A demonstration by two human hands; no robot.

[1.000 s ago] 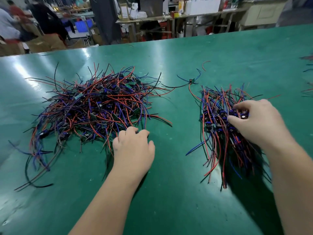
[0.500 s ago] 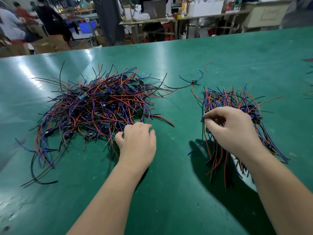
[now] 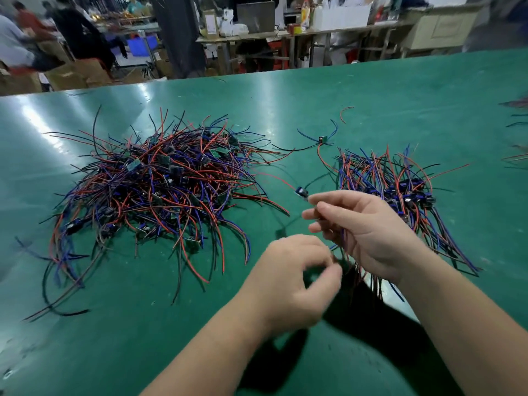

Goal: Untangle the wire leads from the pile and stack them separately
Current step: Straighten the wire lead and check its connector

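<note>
1. Your left hand (image 3: 291, 278) is nearest you, fingers curled with the thumb towards the fingertips, right beside the hanging wire tails. It is blurred, so I cannot tell whether its grip has a wire in it.
2. Your right hand (image 3: 368, 232) has its grip closed on the held lead (image 3: 302, 192). The small dark component pokes out past your fingertips, and thin wires run down through the palm.
3. Below that hand the tails mix with the near ends of the sorted stack (image 3: 400, 190), and I cannot tell them apart. A sharp tug with either hand could probably snag stacked leads and drag them out of line.
4. Pulling the thin wires instead of the component may strain the joint where they meet.
5. The stack lies on the bench (image 3: 143, 338) to your right. Its red, blue and black wires run roughly parallel, with the dark components bunched near the middle.
6. The tangled pile (image 3: 160, 195) sits well apart to your left. It is far larger and criss-crossed, with small green boards showing and loose ends splaying out, so much sorting looks left to do.
7. Farther back, a stray lead (image 3: 323, 138) lies alone between the pile and the stack, where it is easily overlooked.
</note>
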